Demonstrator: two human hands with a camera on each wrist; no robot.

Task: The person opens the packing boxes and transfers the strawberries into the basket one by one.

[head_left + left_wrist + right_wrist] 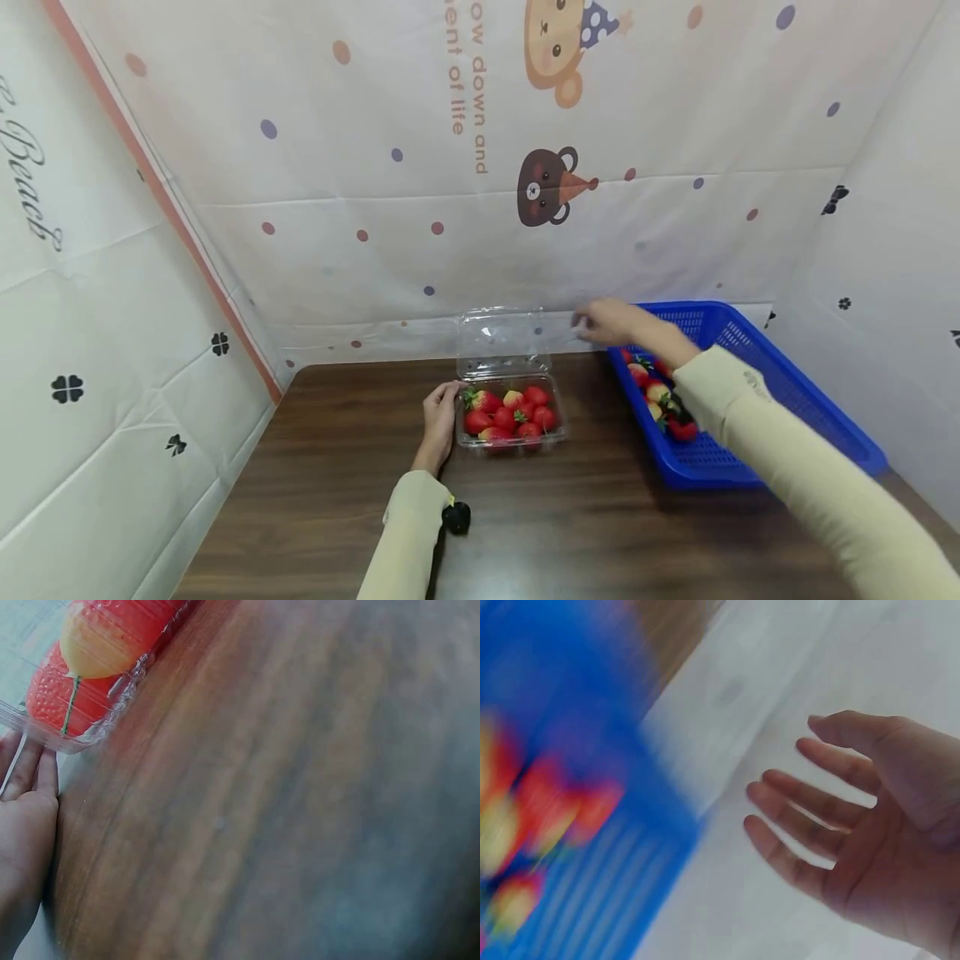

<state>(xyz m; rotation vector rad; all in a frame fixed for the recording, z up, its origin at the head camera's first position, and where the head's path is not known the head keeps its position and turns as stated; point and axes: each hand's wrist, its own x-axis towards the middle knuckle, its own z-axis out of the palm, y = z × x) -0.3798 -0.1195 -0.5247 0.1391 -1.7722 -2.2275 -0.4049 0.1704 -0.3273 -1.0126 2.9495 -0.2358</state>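
Note:
A clear plastic clamshell box (558, 432) full of red strawberries (504, 419) stands on the table, its lid (501, 340) raised at the back. At the box's left side, my left hand (437, 417) touches the wall; the left wrist view shows the fingers against the box's edge. My right hand (609, 322) is in the air between the lid and the blue basket, blurred in the head view. With fingers spread and nothing in it, the right hand (885, 817) appears in the right wrist view. More strawberries (657, 396) lie in the basket's left part.
The blue plastic basket (806, 387) stands on the right of the dark wooden table (360, 492). Behind the table hangs a white printed cloth (360, 192), close to the raised lid. A small black round object (456, 517) is by the left sleeve.

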